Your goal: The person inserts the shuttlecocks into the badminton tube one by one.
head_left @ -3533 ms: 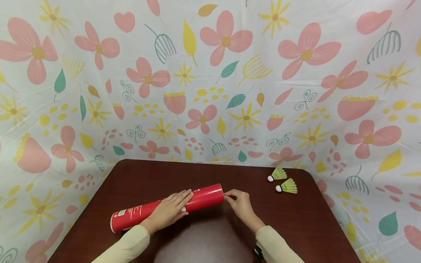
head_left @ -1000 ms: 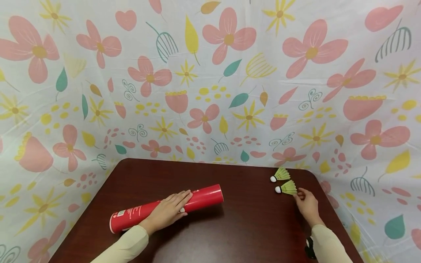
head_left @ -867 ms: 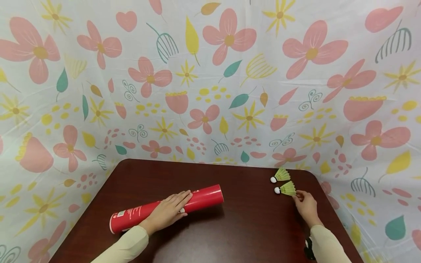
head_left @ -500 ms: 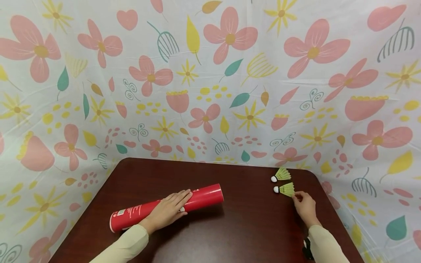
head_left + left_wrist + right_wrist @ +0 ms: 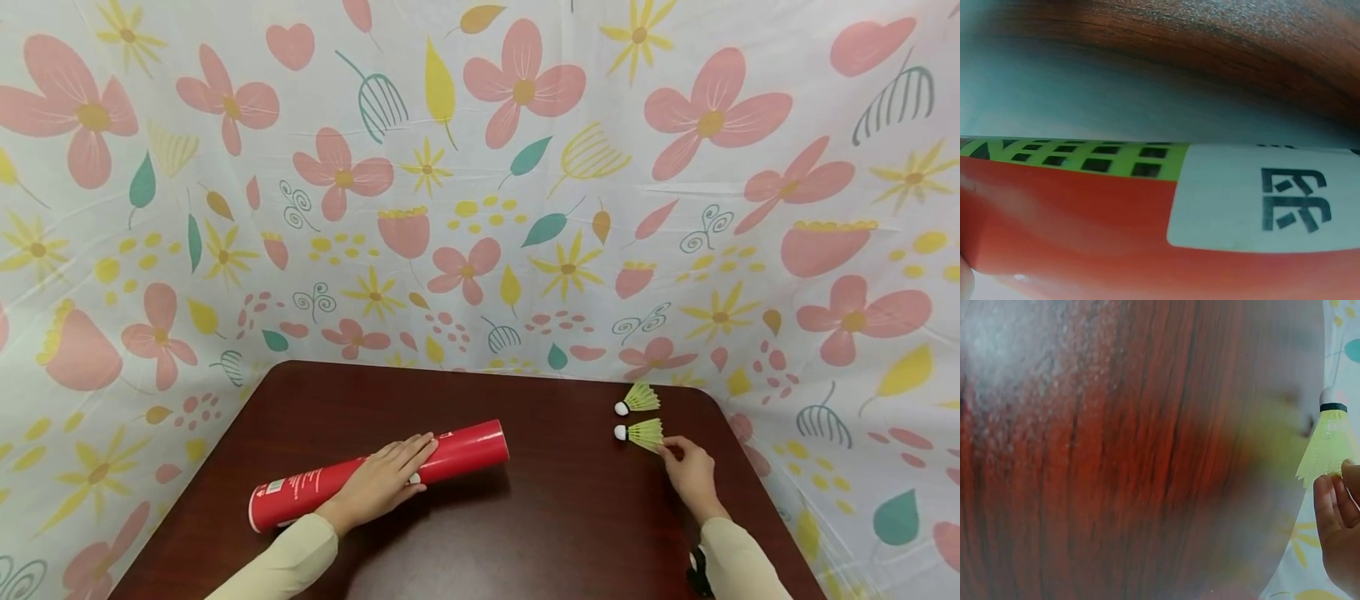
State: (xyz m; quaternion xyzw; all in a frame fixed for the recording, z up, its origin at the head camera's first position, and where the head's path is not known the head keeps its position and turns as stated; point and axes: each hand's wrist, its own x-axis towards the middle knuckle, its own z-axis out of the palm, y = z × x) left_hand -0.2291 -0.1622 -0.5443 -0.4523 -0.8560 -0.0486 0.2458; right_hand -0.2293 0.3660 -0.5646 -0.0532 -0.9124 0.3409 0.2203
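Observation:
A red shuttlecock tube (image 5: pixel 468 451) with white print lies slanted on the table. My left hand (image 5: pixel 381 481) rests over its middle, fingers straight across the top, thumb along the near side. In the left wrist view, the red tube (image 5: pixel 1072 219) shows a green checkered band and a white label. My right hand (image 5: pixel 692 477) pinches the skirt edge of a yellow shuttlecock (image 5: pixel 643 433), its white cork pointing left. The right wrist view shows the same shuttlecock (image 5: pixel 1330 440) between the thumb and fingers of my right hand (image 5: pixel 1342 544).
Just behind the held shuttlecock lies a second yellow shuttlecock (image 5: pixel 641 397) near the table's far right corner. The dark brown table (image 5: pixel 570 517) has rounded corners. A flower-printed cloth (image 5: pixel 480 208) hangs behind and along both sides.
My right hand went from the tube's right end to the shuttlecocks, took the nearer one by its skirt, and has shifted it slightly left. My left hand has stayed on the tube.

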